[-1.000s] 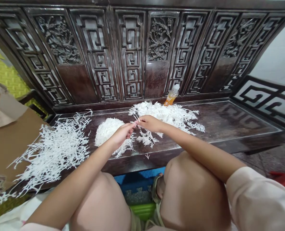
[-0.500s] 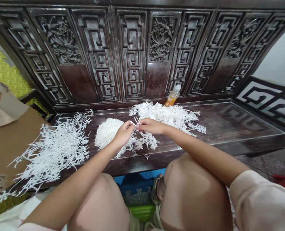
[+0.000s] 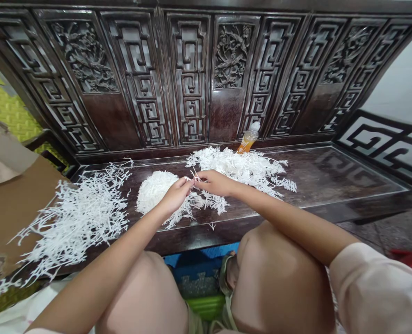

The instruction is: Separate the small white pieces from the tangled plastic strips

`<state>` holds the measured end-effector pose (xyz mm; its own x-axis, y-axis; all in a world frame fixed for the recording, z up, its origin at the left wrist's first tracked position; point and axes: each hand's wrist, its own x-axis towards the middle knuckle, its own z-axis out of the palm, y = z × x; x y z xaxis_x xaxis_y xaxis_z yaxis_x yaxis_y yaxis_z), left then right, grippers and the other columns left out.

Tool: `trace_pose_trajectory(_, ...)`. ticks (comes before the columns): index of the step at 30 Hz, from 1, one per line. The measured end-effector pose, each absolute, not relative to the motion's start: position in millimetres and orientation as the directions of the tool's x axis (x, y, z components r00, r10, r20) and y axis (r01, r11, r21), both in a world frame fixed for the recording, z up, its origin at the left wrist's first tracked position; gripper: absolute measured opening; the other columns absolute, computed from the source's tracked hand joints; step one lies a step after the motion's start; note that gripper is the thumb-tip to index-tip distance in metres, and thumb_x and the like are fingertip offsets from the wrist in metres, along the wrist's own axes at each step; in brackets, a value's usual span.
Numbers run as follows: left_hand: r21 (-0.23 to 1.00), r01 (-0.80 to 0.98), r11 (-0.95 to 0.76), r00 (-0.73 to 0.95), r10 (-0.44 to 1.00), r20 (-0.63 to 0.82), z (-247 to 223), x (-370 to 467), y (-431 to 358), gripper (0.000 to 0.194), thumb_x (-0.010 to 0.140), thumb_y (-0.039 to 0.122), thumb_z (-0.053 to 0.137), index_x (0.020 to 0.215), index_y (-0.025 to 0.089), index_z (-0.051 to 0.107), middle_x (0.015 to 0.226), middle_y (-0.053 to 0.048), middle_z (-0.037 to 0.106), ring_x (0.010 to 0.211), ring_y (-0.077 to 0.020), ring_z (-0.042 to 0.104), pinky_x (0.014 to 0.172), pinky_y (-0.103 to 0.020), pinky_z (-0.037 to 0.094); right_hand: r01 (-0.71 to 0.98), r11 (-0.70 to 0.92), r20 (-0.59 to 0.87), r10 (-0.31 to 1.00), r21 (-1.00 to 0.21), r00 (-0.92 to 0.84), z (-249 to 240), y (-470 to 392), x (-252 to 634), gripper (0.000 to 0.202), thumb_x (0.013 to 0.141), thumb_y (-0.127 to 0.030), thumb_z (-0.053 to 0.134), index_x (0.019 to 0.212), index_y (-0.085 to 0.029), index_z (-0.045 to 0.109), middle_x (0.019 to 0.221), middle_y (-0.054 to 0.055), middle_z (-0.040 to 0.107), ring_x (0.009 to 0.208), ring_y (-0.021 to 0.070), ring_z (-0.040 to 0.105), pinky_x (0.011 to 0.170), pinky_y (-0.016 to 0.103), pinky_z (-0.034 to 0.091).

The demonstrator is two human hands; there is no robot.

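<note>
My left hand (image 3: 178, 194) and my right hand (image 3: 215, 182) meet over the bench, fingertips pinched together. Between them is a thin white branched plastic sprig (image 3: 193, 174), its stems poking up past the fingers; how its parts join is too small to tell. A dense mound of small white pieces (image 3: 155, 188) lies just behind and left of my left hand. Beyond my right hand spreads a pile of feathery white sprigs (image 3: 240, 166), and a few more sprigs (image 3: 217, 202) lie below it. Farther left is a heap of longer white branched stems (image 3: 82, 215).
The dark wooden bench (image 3: 313, 181) has a carved openwork back (image 3: 226, 111). An orange drink bottle (image 3: 248, 139) stands against the back. Brown cardboard (image 3: 14, 208) lies at left, beside yellow matting (image 3: 4, 104). One tiny white piece (image 3: 212, 226) rests on the bench's front edge.
Both hands stay together at nearly the same spot, with the fingertips drawn slightly closer around the sprig. The whole view has shifted a little; the piles look unchanged.
</note>
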<state>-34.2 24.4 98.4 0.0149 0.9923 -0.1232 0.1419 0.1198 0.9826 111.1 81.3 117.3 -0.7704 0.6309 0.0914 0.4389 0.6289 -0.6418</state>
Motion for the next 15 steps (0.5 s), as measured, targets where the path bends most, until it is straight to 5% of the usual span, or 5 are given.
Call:
trace_pose_trajectory(8, 0.991, 0.107, 0.084, -0.008, 0.996, -0.084, 102.5, -31.7, 20.0, 0.014, 0.07, 0.029, 0.045, 0.065, 0.017, 0.047, 0.054, 0.005, 0.035, 0.05, -0.0072, 0.03, 0.049, -0.021, 0.024, 0.399, 0.664, 0.119, 0.592, -0.632, -0.797, 119.8, 79.6, 108.6, 0.015, 0.075, -0.023, 0.041, 0.064, -0.014, 0.047, 0.058, -0.003, 0.044, 0.057, 0.0073, 0.036, 0.055, 0.02, 0.026)
trace_pose_trajectory(15, 0.998, 0.058, -0.003, -0.119, 0.993, 0.01, 103.5, -24.7, 19.1, 0.012, 0.07, 0.023, 0.04, 0.06, 0.016, 0.042, 0.055, 0.004, 0.033, 0.052, -0.0073, 0.029, 0.048, -0.02, 0.024, 0.426, 0.758, 0.208, 0.579, -0.493, -0.789, 130.9, 77.4, 102.6, 0.014, 0.072, -0.02, 0.041, 0.059, -0.015, 0.043, 0.059, -0.002, 0.044, 0.057, 0.0076, 0.036, 0.055, 0.02, 0.023)
